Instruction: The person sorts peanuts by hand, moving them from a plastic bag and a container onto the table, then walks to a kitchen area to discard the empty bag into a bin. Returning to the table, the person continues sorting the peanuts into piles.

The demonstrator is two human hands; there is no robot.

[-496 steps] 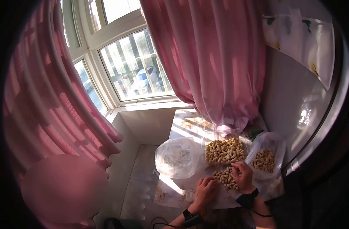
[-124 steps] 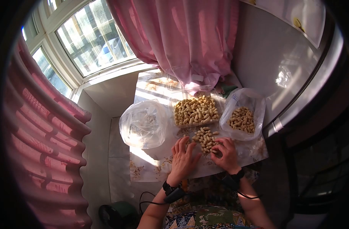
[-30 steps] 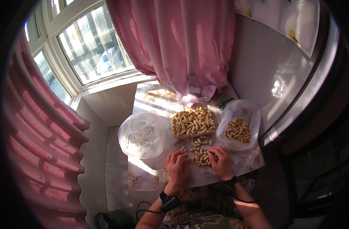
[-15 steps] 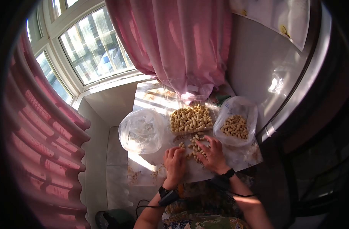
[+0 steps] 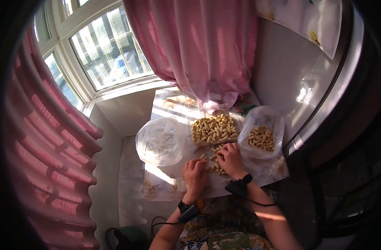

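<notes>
Loose peanuts [image 5: 216,168] in their shells lie in a small pile on the patterned tabletop. My right hand [image 5: 231,161] is over the pile's right side, with thumb and fingers drawn together in a pinch; whatever is between the fingertips is hidden. On the pile's left, my left hand [image 5: 194,177] rests on the table, palm down, fingers bent and slightly apart. A single peanut [image 5: 204,157] lies by its fingertips. Behind the pile stands a clear plastic box [image 5: 204,143] full of peanuts. To its right, a bag-lined container [image 5: 278,125] holds a smaller heap of peanuts.
A white translucent plastic bag [image 5: 160,141] stands open at the table's left side. Pink curtain [image 5: 194,54] cloth hangs down to the table's back edge. A window [image 5: 111,50] is at the left and a grey wall panel [image 5: 290,75] at the right. Both wrists carry dark devices with cables.
My right hand has gone from spread fingers over the pile to a pinch, a little farther up. My left hand stays beside the pile. The whole view has shifted slightly.
</notes>
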